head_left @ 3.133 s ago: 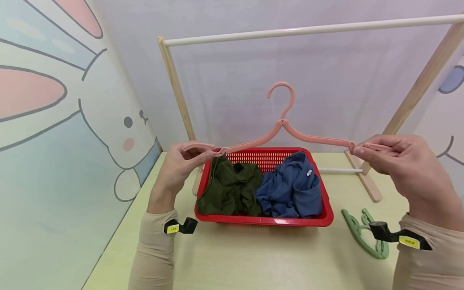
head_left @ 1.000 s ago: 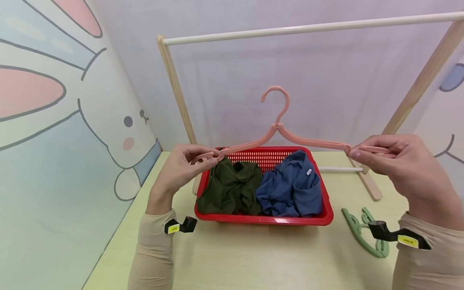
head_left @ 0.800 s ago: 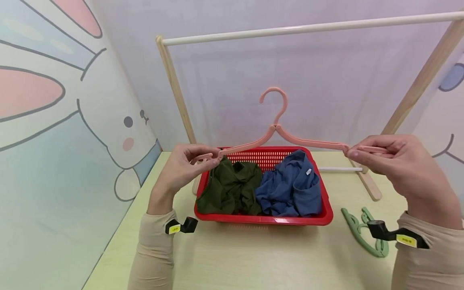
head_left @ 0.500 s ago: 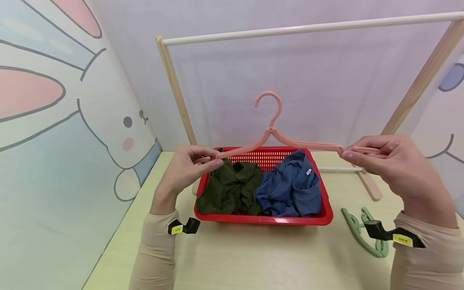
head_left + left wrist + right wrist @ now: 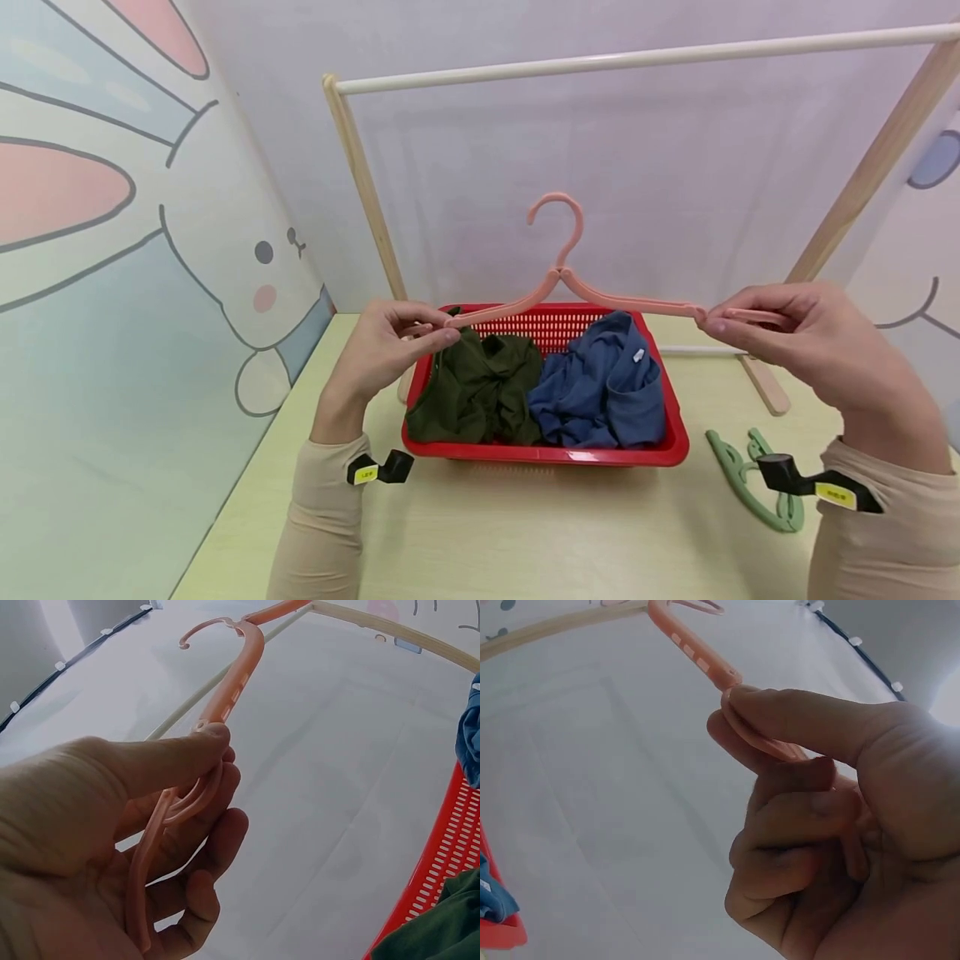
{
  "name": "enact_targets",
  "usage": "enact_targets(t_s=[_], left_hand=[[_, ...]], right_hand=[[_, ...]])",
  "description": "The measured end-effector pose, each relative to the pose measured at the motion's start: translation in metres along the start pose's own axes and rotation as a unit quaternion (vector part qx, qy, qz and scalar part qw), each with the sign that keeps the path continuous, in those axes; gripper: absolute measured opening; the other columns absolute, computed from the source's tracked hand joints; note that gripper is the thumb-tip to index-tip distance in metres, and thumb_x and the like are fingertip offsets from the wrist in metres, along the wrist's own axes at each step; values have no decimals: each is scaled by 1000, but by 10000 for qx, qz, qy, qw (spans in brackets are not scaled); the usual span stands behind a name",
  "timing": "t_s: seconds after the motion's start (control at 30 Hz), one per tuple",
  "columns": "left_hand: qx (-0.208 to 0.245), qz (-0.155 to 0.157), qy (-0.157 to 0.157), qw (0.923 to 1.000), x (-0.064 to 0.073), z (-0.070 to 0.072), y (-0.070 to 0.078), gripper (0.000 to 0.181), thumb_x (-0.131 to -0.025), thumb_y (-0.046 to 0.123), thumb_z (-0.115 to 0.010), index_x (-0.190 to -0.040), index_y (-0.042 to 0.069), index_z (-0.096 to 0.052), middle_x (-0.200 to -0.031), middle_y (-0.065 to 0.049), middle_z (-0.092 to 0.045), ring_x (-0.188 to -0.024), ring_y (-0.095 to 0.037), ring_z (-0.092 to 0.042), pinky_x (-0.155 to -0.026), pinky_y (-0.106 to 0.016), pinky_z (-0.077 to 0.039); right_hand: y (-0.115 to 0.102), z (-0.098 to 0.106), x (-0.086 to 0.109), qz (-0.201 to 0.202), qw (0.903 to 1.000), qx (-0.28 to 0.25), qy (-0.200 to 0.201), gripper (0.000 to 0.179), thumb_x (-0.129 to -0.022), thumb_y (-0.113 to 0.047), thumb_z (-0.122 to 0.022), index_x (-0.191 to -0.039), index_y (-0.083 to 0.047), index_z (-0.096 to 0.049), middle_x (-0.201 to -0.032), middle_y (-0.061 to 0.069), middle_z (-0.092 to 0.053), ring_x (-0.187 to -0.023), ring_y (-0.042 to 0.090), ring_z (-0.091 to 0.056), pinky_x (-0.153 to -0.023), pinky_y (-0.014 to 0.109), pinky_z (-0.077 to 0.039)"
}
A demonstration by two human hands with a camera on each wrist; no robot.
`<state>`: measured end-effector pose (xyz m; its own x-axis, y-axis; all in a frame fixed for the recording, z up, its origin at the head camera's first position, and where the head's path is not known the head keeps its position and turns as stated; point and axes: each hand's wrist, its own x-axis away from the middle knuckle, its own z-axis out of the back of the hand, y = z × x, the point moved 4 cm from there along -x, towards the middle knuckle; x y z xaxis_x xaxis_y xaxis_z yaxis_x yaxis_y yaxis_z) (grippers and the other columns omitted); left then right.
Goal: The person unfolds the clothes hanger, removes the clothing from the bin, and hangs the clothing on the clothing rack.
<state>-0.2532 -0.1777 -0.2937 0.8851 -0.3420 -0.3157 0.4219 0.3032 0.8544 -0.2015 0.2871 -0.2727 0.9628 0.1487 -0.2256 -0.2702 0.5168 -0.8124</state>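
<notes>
A pink folding hanger (image 5: 558, 271), hook upward, is held up in front of the rack by both hands. My left hand (image 5: 382, 350) pinches its left end between thumb and fingers; in the left wrist view the folding end piece (image 5: 146, 862) lies across the palm. The right end is pinched by my right hand (image 5: 810, 342), whose other fingers curl round the end piece, partly hiding it in the right wrist view. Below and behind the hanger sits a red basket (image 5: 547, 455) with a dark green garment (image 5: 487, 392) and a blue garment (image 5: 600, 383) inside.
A rack with a white rail (image 5: 645, 60) and wooden legs (image 5: 363, 183) stands behind the basket. On the table (image 5: 540, 533), to the right, lies a green folded hanger (image 5: 750, 483), close to my right forearm. A rabbit-patterned wall (image 5: 150, 333) bounds the left side.
The hanger has moved left and slightly down. My right hand has shifted left with its end, and my left hand's grip has changed a little on the other end. Basket and green hanger stay put.
</notes>
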Motion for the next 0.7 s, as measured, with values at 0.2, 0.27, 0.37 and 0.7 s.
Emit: enact_targets(t_s=[0.2,0.27,0.37,0.7], left_hand=[[-42,47,-5,10000,-1,0,0,8,-98,13,-88,-106,11,-89,-105,-8,-80,-96,-30,-64,-74,-32,-56],[-59,91,-13,9999,-1,0,0,8,-97,14,-89,-105,10,-89,-104,-9,-79,-94,-30,-63,-73,-31,-56],[-101,148,-30,9998,-1,0,-1,9,-97,14,-90,-104,11,-89,-103,-8,-79,-93,-30,-63,-73,-31,-57],[-344,-162,-319,9988,-5,-16,-1,7,-96,16,-91,-103,14,-89,-94,-4,-80,-83,-27,-69,-68,-33,-60]], right_hand=[[2,10,6,-264,9985,474,-103,37,-108,-21,-77,-145,-21,-74,-117,-2,-83,-100,13,-77,-81,19,-55],[3,13,8,-241,9982,552,-15,42,-109,-22,-76,-151,-25,-69,-123,-5,-82,-103,9,-77,-84,14,-53],[2,17,9,-133,9990,420,40,48,-110,-19,-73,-157,-24,-64,-134,-11,-79,-113,2,-76,-88,9,-52],[-15,3,7,336,9990,-72,284,43,-108,-8,-75,-151,-9,-69,-135,-5,-79,-119,3,-75,-92,11,-56]])
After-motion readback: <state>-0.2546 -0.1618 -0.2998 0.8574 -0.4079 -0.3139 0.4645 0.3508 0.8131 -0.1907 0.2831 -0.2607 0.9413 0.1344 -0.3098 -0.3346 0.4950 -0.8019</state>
